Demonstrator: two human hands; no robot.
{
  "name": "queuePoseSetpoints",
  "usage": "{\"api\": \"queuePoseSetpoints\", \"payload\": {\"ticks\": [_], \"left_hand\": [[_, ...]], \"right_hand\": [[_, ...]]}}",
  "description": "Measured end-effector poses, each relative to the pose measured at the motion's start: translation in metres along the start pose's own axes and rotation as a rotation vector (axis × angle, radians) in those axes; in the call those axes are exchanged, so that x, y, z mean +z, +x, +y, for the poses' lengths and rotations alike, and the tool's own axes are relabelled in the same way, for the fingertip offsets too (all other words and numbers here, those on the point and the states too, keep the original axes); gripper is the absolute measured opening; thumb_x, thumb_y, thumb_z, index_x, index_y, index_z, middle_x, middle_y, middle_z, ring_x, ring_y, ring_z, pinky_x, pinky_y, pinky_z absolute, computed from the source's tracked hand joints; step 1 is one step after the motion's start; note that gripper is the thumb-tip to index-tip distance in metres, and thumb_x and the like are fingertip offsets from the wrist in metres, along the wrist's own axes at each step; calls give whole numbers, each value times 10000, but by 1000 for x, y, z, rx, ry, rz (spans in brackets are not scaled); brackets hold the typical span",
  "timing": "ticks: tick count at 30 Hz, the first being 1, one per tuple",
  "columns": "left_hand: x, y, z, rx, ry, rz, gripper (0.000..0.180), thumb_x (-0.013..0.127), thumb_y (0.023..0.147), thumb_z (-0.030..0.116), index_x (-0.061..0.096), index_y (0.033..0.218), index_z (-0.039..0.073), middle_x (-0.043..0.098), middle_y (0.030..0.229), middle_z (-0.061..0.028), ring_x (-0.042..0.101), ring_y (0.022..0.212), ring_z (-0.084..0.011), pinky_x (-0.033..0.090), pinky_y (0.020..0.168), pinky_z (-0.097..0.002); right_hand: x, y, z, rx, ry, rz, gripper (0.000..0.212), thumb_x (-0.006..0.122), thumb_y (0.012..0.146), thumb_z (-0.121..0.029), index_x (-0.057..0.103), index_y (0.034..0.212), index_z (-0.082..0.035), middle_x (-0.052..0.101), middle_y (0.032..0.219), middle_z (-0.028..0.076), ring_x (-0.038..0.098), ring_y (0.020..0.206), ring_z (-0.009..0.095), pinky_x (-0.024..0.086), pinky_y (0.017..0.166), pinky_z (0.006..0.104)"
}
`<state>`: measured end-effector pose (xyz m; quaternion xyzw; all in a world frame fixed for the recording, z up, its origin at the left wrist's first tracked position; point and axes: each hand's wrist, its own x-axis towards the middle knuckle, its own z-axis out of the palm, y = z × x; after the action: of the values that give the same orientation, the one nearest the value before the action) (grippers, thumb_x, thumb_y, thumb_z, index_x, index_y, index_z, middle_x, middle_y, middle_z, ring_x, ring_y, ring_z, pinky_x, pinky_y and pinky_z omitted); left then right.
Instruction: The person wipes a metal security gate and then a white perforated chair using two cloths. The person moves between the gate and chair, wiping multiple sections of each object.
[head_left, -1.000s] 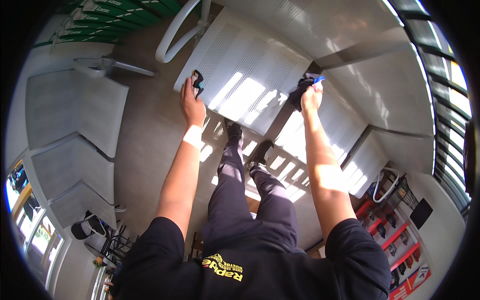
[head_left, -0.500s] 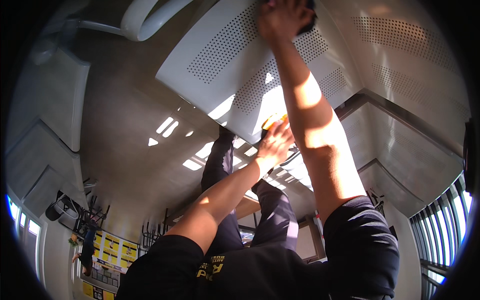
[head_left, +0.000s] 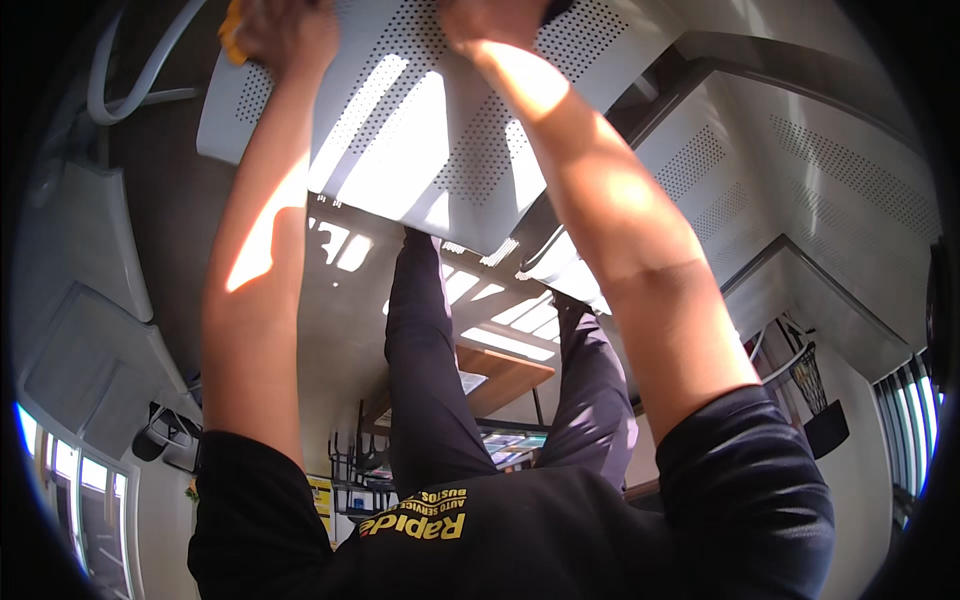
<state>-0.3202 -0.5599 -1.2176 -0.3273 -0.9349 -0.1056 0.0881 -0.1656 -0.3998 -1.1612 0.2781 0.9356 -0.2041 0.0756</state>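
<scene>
A light grey perforated metal seat (head_left: 400,170) fills the upper middle, lit by bright sun patches. My left hand (head_left: 285,35) is at its far left part, fingers curled round a yellow-orange object (head_left: 232,38) that is mostly hidden; its kind does not show. At the top edge of the view, farther right, my right hand (head_left: 492,20) is closed over the seat. A bit of something dark (head_left: 558,8) sticks out beside its fingers, and the rest is cut off. Both arms are stretched forward.
More grey perforated seats (head_left: 690,165) join on the right. White curved tubing (head_left: 125,105) rises at far left, near other grey seats (head_left: 85,240). Behind my legs (head_left: 430,360) stands a wooden-topped table (head_left: 505,380). A black mesh basket (head_left: 812,385) shows at lower right.
My left hand has moved from the near edge of the seat to the far left with the yellow-orange object. My right hand has shifted left. The view has shifted too.
</scene>
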Motion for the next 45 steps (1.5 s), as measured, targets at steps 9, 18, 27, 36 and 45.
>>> {"api": "queuePoseSetpoints", "payload": {"ticks": [9, 18, 27, 36, 45], "left_hand": [[-65, -185, 126, 467, -676, -560, 515, 562, 1023, 289, 546, 1473, 41, 352, 1649, -182, 367, 1484, -403, 273, 1208, -502], [-3, -179, 190, 197, -121, -103, 549, 494, 1058, 341, 432, 1583, 193, 289, 1679, -128, 301, 1471, -455, 182, 1176, -659], [3, -209, 396, 481, -617, -392, 523, 544, 1027, 320, 503, 1536, 205, 291, 1700, -82, 257, 1521, -480, 278, 1215, -600], [-102, -343, 239, 925, -160, -731, 763, 648, 871, 163, 391, 1577, 32, 288, 1671, -224, 218, 1537, -500, 160, 1241, -628], [-36, -280, 428, 1068, -412, -439, 593, 665, 926, 290, 543, 1481, 122, 429, 1584, -167, 311, 1493, -451, 275, 1184, -620]], "right_hand": [[29, -161, 141, -250, -16, 423, 431, 490, 1040, -408, 650, 1397, -225, 586, 1496, -37, 440, 1466, 232, 344, 1168, 516], [40, -293, 143, -311, 597, 367, 311, 668, 950, -247, 744, 1191, -67, 725, 1277, 66, 569, 1358, 237, 384, 1188, 446], [-20, -381, 393, 161, -104, 317, 456, 565, 1023, -243, 573, 1443, -65, 562, 1505, 110, 464, 1452, 286, 367, 1188, 490], [34, -390, 223, -47, 263, 461, 492, 590, 990, -254, 586, 1411, 2, 566, 1504, 124, 472, 1452, 312, 327, 1212, 527], [-6, -487, 398, 540, -398, 316, 516, 559, 976, -315, 566, 1478, -194, 572, 1502, 7, 533, 1346, 239, 320, 1145, 527]]}}
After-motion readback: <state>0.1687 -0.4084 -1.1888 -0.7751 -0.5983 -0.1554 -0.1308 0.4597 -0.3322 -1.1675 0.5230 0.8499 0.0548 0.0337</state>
